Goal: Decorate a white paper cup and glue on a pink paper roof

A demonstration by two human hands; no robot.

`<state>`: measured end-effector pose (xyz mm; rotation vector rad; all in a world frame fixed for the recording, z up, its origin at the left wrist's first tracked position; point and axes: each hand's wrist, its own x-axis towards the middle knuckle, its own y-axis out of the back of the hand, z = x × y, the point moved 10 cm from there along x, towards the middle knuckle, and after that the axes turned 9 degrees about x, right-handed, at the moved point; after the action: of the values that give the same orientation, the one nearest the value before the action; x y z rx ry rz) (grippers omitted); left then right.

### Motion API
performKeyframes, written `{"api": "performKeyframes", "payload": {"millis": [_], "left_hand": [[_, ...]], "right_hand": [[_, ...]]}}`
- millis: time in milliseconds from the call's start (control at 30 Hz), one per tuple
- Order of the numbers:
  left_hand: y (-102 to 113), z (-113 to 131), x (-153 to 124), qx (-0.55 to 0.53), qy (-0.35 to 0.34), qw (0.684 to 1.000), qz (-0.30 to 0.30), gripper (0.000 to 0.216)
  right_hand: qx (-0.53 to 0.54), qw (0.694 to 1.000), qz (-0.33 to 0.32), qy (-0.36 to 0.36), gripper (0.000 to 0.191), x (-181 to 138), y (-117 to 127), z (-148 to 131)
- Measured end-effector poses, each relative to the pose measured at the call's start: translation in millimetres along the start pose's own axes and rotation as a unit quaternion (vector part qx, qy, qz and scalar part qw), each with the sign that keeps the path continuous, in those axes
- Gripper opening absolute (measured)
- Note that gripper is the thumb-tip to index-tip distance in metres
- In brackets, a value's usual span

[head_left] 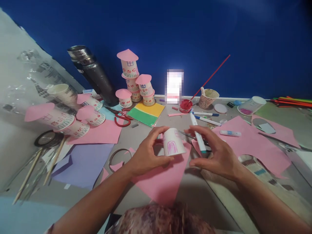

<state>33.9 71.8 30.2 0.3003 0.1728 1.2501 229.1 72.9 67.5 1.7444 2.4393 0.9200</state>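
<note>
Centrally in the frame, the left hand (148, 154) pinches the paper cup (172, 139); just right, the right hand (220, 154), thumb spread, fingers the marker (199, 137), slanting down rightward.

Lighting is moderate and uneven; the blue wall (146, 29) darkens toward the upper right corner. The pixelated screen (174, 85) is overexposed. Plastic wrapping (39, 76) shows glints. Soft shadow darkens the tabletop (195, 191) below the right hand (216, 152). Outer edges appear stretched and blurred.
</note>
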Motion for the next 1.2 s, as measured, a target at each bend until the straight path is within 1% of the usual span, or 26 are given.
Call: {"api": "performKeyframes", "payload": {"millis": [33, 67, 133, 167, 200, 233, 300, 333, 400, 600, 700, 800, 967, 1067, 1133, 1200], "left_hand": [[5, 2, 0, 0.033, -0.006, 0.999, 0.029, 0.08], [9, 3, 0, 0.055, -0.013, 0.997, 0.054, 0.079], [14, 3, -1, 0.063, -0.024, 0.994, 0.083, 0.077], [14, 1, 0, 0.054, -0.024, 0.995, 0.085, 0.077], [13, -2, 0, 0.042, -0.023, 0.996, 0.081, 0.076], [11, -4, 0, 0.029, -0.02, 0.997, 0.074, 0.076], [7, -9, 0, 0.007, -0.02, 0.998, 0.058, 0.077], [6, -10, 0, -0.001, -0.021, 0.998, 0.054, 0.078], [4, -11, 0, -0.011, -0.022, 0.998, 0.053, 0.079], [-1, -5, 1, -0.013, -0.037, 0.998, 0.041, 0.073], [-3, -1, 3, -0.023, -0.041, 0.998, 0.035, 0.071], [-4, -1, 3, -0.034, -0.035, 0.998, 0.032, 0.07], [-6, 1, 4, -0.053, -0.033, 0.998, 0.028, 0.07], [-6, 1, 4, -0.056, -0.035, 0.997, 0.028, 0.07], [-6, 0, 4, -0.064, -0.032, 0.997, 0.023, 0.07], [-7, -2, 4, -0.081, -0.022, 0.996, 0.02, 0.07]], "right_hand": [[0.009, 0.999, 0.036, 0.001, 0.067, -2, 8, -1], [0.018, 0.997, 0.08, 0.0, 0.053, -4, 17, -1], [0.034, 0.986, 0.165, 0.003, 0.023, -12, 34, -3], [0.045, 0.981, 0.191, 0.011, 0.017, -15, 39, -5], [0.059, 0.978, 0.198, 0.025, 0.017, -18, 41, -8], [0.072, 0.978, 0.19, 0.043, 0.02, -18, 41, -13], [0.082, 0.982, 0.147, 0.085, 0.025, -17, 33, -24], [0.078, 0.984, 0.126, 0.103, 0.026, -17, 29, -29], [0.062, 0.985, 0.105, 0.121, 0.024, -16, 23, -38], [0.069, 0.989, 0.087, 0.098, 0.022, -12, 17, -43], [0.075, 0.989, 0.068, 0.105, 0.023, -13, 15, -43], [0.066, 0.99, 0.062, 0.111, 0.024, -13, 14, -43], [0.076, 0.985, 0.052, 0.149, 0.021, -9, 13, -49], [0.083, 0.984, 0.04, 0.153, 0.021, -8, 11, -50], [0.083, 0.984, 0.041, 0.154, 0.021, -9, 12, -50], [0.078, 0.984, 0.058, 0.151, 0.021, -10, 15, -50]]}}
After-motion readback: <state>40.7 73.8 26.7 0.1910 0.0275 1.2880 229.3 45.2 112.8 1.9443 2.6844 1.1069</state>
